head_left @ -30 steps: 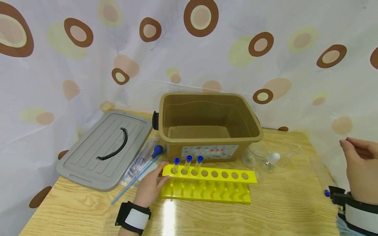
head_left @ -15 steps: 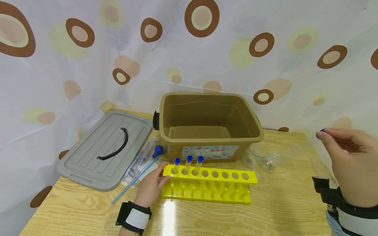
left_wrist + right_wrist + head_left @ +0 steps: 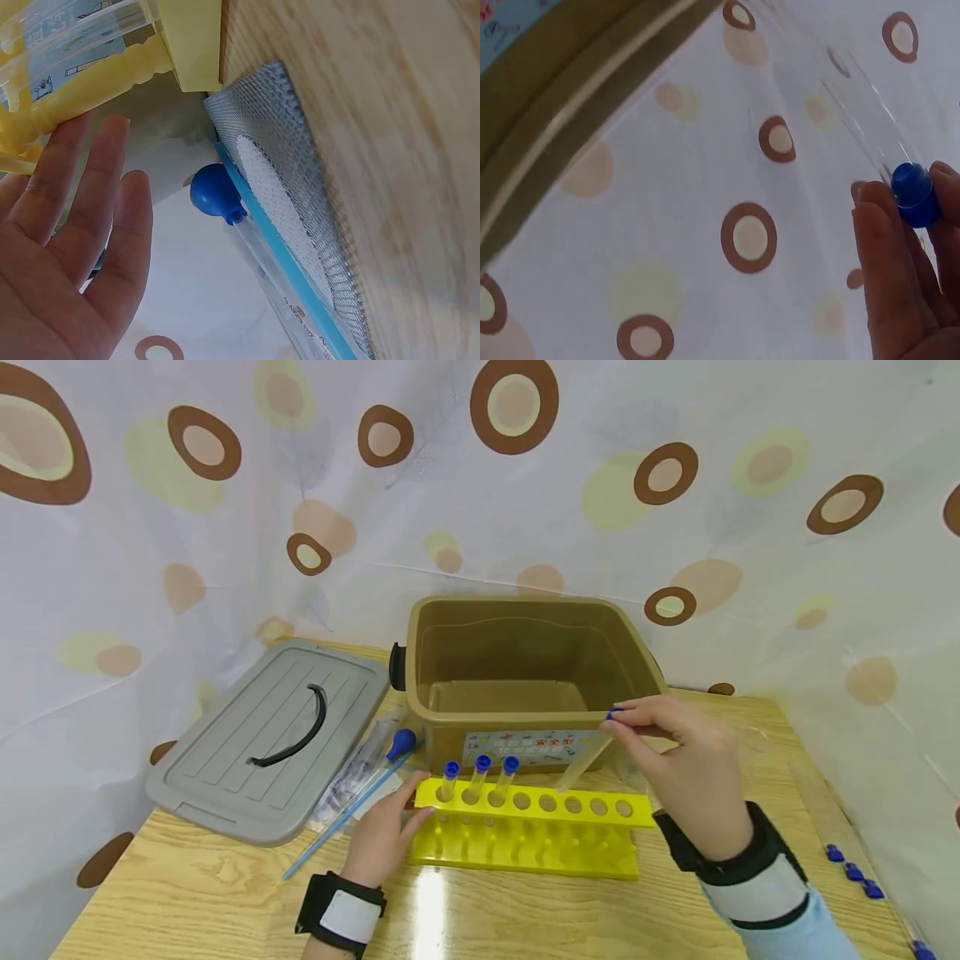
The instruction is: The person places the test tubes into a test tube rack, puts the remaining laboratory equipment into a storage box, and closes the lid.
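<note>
The yellow rack (image 3: 525, 856) stands in front of the box, with three blue-capped tubes (image 3: 483, 765) in its leftmost holes. My left hand (image 3: 378, 839) touches the rack's left end, thumb and fingertips against it; in the left wrist view the fingers (image 3: 96, 180) lie fairly straight along a yellow post (image 3: 105, 82). By its blue cap (image 3: 915, 196), my right hand (image 3: 686, 768) pinches a clear tube (image 3: 587, 762). That tube slants down to the left, its lower end by the rack's middle holes. Whether it touches the rack I cannot tell.
Behind the rack is an open brown box (image 3: 525, 718). At the left lie a grey lid (image 3: 262, 743), a blue-bulbed dropper (image 3: 401, 743) and a blue stick (image 3: 341, 817). Clear glassware sits behind my right hand; several blue-capped tubes (image 3: 853, 872) lie along the right edge.
My right hand has come from the far right to above the rack, carrying a capped tube. The left hand has stayed on the rack's left end.
</note>
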